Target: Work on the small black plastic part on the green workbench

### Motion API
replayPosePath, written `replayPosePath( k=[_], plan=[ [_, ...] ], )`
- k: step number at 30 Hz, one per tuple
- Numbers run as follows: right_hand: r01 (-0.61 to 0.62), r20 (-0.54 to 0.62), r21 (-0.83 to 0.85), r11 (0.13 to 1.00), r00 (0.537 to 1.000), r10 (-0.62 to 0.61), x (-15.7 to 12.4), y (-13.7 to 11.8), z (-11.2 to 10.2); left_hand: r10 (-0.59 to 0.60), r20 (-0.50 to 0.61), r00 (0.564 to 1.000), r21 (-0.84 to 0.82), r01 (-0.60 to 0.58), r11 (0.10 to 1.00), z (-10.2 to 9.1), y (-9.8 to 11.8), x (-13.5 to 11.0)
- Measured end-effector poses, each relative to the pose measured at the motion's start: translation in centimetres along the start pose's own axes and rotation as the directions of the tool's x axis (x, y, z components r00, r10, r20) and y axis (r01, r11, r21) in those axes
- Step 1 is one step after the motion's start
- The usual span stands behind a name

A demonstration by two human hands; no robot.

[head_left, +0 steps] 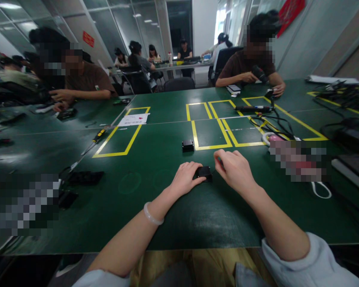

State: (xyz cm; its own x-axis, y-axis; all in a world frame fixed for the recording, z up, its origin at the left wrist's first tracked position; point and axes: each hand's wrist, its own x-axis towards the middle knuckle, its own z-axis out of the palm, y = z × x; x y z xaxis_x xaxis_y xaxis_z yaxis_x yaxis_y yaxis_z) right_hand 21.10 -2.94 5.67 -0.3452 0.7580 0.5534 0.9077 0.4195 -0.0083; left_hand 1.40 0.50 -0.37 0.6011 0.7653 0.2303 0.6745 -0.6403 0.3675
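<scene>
My left hand [187, 176] grips a small black box-shaped part [204, 173] against the green table [155, 223], thumb on its near side and fingers over its far side. Just to the right, my right hand [236, 167] is closed, thumb and fingertips pinched together. A thin dark line seems to run between the part and that hand; what the fingers hold is too small to make out. A second black box-shaped part [188, 146] sits on the table beyond my left hand, touching neither hand.
Yellow tape outlines [212, 148] mark the table ahead. A screwdriver [99, 135] and a paper sheet [134, 119] lie left. Black cables [283, 123] and a pink item [275, 138] lie right. Two co-workers sit across, one [86, 79] left, another [242, 69] right.
</scene>
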Motion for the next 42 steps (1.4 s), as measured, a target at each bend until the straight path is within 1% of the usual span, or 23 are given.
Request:
replayPosePath(
  k=[10, 15, 19, 25, 29, 32, 37, 42],
  plan=[
    [-0.035, -0.01, 0.035, 0.999, 0.999, 0.036, 0.01, 0.12, -0.05, 0.006, -0.005, 1.0, 0.01, -0.006, 1.0, 0.05, -0.05, -0.04],
    [-0.054, -0.014, 0.021, 0.998, 0.998, 0.055, 0.01, 0.17, -0.07, 0.001, -0.001, 1.0, -0.006, -0.001, 1.0, 0.0, 0.0, -0.02],
    [-0.053, -0.002, 0.044, 0.998, 0.999, 0.054, 0.05, 0.14, -0.01, -0.006, 0.001, 1.0, -0.011, 0.006, 1.0, -0.02, 0.01, -0.01],
    [-0.094, 0.009, 0.042, 0.995, 0.996, 0.094, 0.07, 0.15, 0.12, -0.001, -0.005, 1.0, -0.016, 0.0, 1.0, -0.03, -0.02, -0.04],
    [-0.071, 0.025, 0.056, 0.996, 0.997, 0.07, 0.04, 0.28, 0.02, -0.006, 0.001, 1.0, -0.01, 0.006, 1.0, -0.04, 0.02, -0.01],
    [-0.056, 0.01, 0.056, 0.997, 0.998, 0.055, -0.01, 0.36, 0.06, -0.011, 0.008, 1.0, -0.007, 0.011, 1.0, -0.06, 0.06, 0.01],
    [-0.079, -0.035, 0.068, 0.995, 0.996, 0.082, -0.09, 0.19, 0.19, -0.004, 0.001, 1.0, -0.006, 0.004, 1.0, -0.05, 0.06, -0.02],
    [-0.089, -0.005, 0.069, 0.994, 0.996, 0.09, -0.14, 0.12, 0.06, 0.008, -0.006, 1.0, 0.0, -0.008, 1.0, -0.01, -0.01, -0.05]
  ],
)
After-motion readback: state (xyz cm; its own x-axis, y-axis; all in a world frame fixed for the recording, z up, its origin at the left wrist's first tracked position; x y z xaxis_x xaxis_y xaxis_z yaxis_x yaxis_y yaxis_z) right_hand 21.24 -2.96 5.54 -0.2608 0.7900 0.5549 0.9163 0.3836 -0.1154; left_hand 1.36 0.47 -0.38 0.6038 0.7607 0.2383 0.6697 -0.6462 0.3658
